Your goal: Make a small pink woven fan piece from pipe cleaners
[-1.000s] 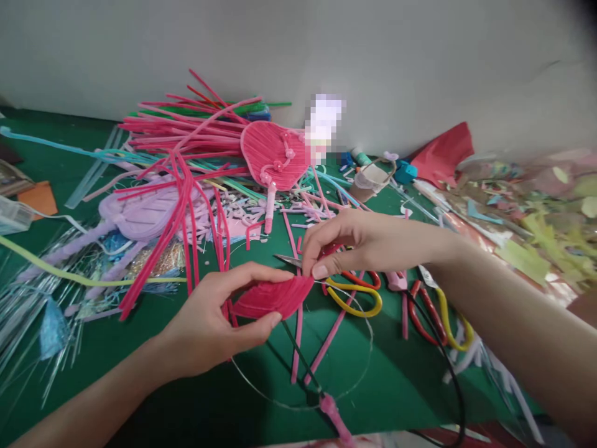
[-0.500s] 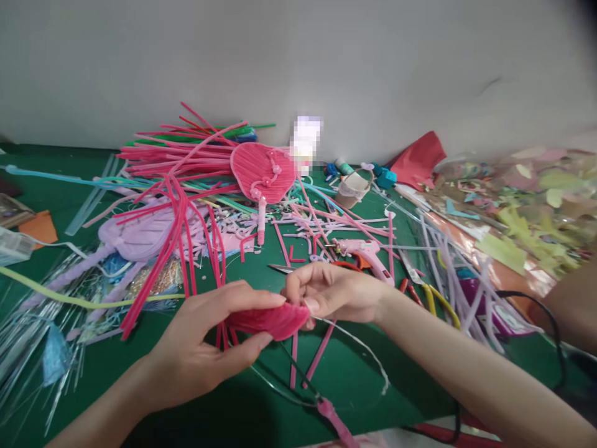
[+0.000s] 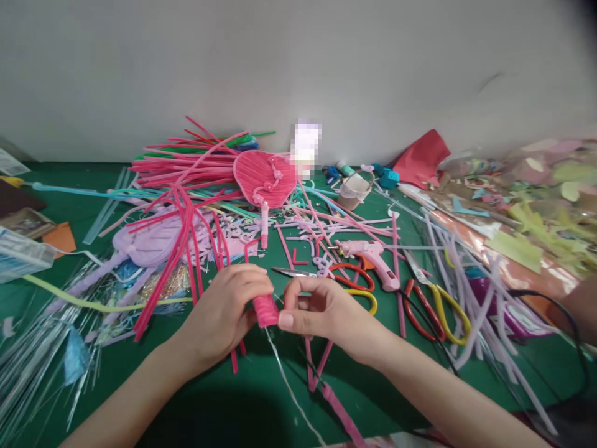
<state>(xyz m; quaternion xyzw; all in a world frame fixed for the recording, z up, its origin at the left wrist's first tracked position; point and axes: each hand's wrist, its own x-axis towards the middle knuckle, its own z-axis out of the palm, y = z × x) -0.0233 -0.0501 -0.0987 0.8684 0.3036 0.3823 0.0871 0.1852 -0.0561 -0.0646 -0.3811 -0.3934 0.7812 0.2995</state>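
Observation:
My left hand (image 3: 228, 311) is closed around a bright pink fuzzy piece made of pipe cleaners (image 3: 267, 310), and one end of it shows past the fingers. At that end, my right hand (image 3: 317, 314) pinches the edge between thumb and index finger. A thin whitish strand (image 3: 291, 389) hangs down from beneath the piece towards the front of the table. Below my hands lies a pink-wrapped stick (image 3: 342, 414) with a dark thin stem. Most of the pink piece is hidden by my left hand.
A pink pipe-cleaner fan (image 3: 263, 177) lies behind my hands, with a lilac one (image 3: 149, 239) to the left. Right of my hands are a pink glue gun (image 3: 373, 255), red-handled scissors (image 3: 357, 274) and yellow-handled scissors (image 3: 450, 314). A person's arm (image 3: 571, 308) shows at the right edge.
The pink piece has turned, so its end faces down and towards me. My left hand now wraps over it, and my right hand has shifted slightly down. The whitish strand hangs straighter.

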